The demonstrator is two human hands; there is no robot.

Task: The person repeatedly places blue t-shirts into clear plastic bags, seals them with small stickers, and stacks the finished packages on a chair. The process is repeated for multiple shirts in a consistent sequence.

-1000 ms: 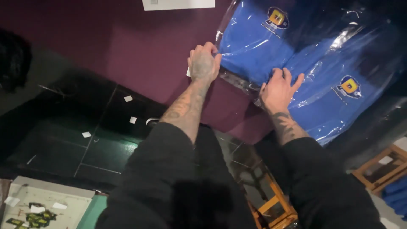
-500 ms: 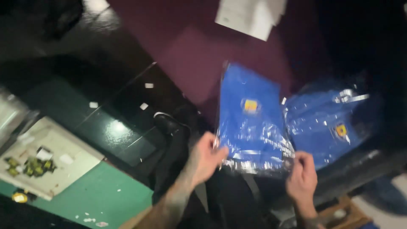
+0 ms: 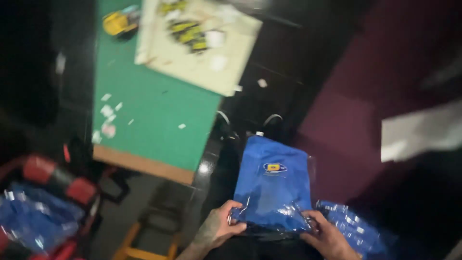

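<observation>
Left hand (image 3: 222,225) low in view, tattooed back facing up, fingers curled inward in pinch grip, thumb on top. Left forearm running down to bottom edge. Right hand (image 3: 329,237) at bottom edge, fingers bent in closed grip, wrist cut off by frame.

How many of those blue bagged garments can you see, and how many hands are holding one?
Blue bagged garments: 3 – the held garment, the second pack under the right hand, a blurred pile at far left.
Hands: 2 – the left hand and the right hand.
Total: 5
</observation>
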